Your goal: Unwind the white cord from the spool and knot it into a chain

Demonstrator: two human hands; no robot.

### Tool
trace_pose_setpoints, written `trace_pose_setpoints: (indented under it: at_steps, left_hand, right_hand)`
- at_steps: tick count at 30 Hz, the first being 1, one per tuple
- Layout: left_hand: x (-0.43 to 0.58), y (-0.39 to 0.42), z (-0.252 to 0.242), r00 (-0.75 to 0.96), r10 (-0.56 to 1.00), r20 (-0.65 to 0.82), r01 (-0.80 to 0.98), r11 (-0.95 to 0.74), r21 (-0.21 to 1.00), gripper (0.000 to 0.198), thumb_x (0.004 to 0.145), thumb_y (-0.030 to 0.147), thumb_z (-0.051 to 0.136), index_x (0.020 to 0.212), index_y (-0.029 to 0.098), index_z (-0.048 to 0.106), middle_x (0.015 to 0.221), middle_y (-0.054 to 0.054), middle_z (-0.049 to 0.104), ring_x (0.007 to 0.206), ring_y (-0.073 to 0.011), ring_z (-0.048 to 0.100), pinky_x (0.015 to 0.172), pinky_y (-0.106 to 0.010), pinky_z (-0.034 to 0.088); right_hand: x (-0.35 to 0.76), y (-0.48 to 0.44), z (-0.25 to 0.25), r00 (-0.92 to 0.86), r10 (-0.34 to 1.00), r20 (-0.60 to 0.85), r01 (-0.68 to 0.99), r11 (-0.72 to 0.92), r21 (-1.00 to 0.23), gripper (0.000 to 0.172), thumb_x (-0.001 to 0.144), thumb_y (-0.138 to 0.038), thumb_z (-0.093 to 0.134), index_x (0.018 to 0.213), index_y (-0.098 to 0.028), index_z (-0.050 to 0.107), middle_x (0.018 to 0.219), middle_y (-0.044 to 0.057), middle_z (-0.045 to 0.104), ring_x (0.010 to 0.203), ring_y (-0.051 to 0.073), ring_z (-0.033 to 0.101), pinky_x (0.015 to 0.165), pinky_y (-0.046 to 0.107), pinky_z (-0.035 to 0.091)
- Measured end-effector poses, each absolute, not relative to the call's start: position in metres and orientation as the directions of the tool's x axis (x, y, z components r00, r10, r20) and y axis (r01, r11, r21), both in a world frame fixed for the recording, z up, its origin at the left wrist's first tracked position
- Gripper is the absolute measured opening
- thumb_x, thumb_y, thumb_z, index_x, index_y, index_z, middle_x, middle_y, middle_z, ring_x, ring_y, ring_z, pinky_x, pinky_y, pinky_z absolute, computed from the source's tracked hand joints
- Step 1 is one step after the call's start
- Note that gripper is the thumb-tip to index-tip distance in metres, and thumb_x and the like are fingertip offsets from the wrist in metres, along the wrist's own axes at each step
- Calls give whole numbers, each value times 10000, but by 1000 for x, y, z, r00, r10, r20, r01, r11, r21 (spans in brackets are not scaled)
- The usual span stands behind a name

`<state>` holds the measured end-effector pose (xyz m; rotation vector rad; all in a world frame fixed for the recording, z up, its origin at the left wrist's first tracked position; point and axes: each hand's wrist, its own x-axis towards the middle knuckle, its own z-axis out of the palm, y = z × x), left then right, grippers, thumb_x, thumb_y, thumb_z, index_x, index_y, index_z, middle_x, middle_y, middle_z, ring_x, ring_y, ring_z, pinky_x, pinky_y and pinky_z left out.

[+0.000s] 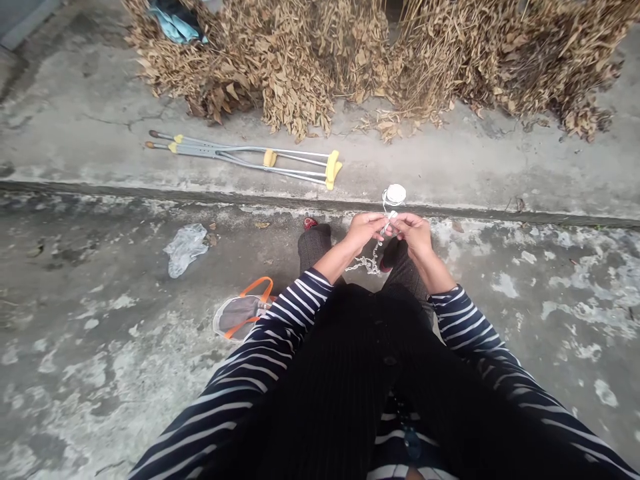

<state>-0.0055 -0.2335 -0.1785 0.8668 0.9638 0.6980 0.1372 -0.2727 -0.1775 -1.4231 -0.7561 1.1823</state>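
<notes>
Both hands meet in front of my knees, pinching white cord. My left hand (367, 230) has its fingers closed on the cord from the left side. Facing it, my right hand (414, 233) grips the same white cord (371, 265) with thumb and fingers. A small bunched part of it shows between the fingertips. Below the hands the cord hangs in a loose, tangled strand between my legs. Just beyond my hands a round white ball of cord (397, 194) lies on the concrete ledge, with a strand running from it toward my fingers.
A pair of crutches (245, 159) with yellow pads lies on the ledge (465, 170). Dry leafy stalks (300, 60) cover its far side, with a blue cloth (177, 27) on them. On the ground at left are a clear plastic bag (185, 249) and a grey bag with orange handles (240, 313).
</notes>
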Motion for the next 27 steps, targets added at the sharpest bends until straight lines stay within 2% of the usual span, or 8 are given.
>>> trace_pose_setpoints:
  at_steps: [3, 7, 11, 15, 21, 25, 27]
  left_hand:
    - [-4, -234, -178, 374, 846, -379, -121, 450, 885, 77, 864, 168, 756, 845, 98, 731, 719, -19, 721, 680, -108, 682, 583, -191, 499]
    - [-1, -235, -178, 406, 847, -343, -95, 413, 906, 50, 825, 104, 764, 828, 90, 716, 683, -8, 707, 642, -95, 661, 590, -187, 492]
    - [-1, -236, -178, 398, 851, -344, -69, 402, 913, 60, 850, 43, 705, 809, 84, 691, 624, 3, 680, 573, -89, 639, 577, -200, 492]
    - [-4, -236, -178, 423, 823, -378, -82, 450, 889, 53, 886, 122, 727, 866, 79, 703, 649, -15, 698, 586, -108, 669, 601, -228, 529]
    - [-12, -237, -182, 493, 757, -429, -107, 542, 834, 235, 831, 225, 839, 938, 75, 693, 742, -63, 754, 675, -153, 740, 684, -277, 586]
    - [-15, -239, -184, 527, 711, -466, -66, 581, 811, 250, 851, 263, 829, 937, 68, 699, 740, -78, 753, 668, -173, 753, 673, -284, 590]
    - [-15, -239, -183, 545, 696, -468, -63, 590, 805, 240, 862, 257, 817, 942, 64, 699, 738, -81, 751, 664, -177, 754, 670, -287, 590]
  right_hand:
    - [137, -273, -178, 306, 923, -235, -137, -201, -970, 313, 601, -441, 848, 676, -191, 675, 615, 3, 659, 524, 83, 483, 475, 221, 331]
    - [137, -272, -179, 319, 916, -242, -127, -212, -969, 328, 608, -468, 839, 682, -194, 675, 576, -12, 612, 520, 88, 468, 471, 229, 334]
    - [139, -271, -180, 342, 907, -246, -133, -212, -968, 353, 588, -474, 848, 701, -190, 670, 555, -35, 560, 509, 85, 452, 463, 231, 332]
    - [141, -269, -182, 365, 900, -237, -137, -201, -970, 351, 620, -479, 838, 716, -193, 659, 566, -45, 542, 521, 85, 457, 472, 234, 346]
    - [141, -269, -183, 401, 884, -239, -196, -172, -965, 370, 594, -466, 847, 763, -201, 652, 683, -33, 599, 608, 93, 500, 506, 223, 380]
    - [142, -270, -184, 343, 894, -288, -289, -191, -938, 403, 560, -448, 862, 823, -214, 667, 746, -19, 639, 672, 108, 566, 549, 224, 432]
    - [143, -269, -184, 295, 901, -319, -341, -213, -916, 415, 552, -435, 873, 832, -219, 657, 729, -21, 632, 652, 105, 562, 529, 218, 412]
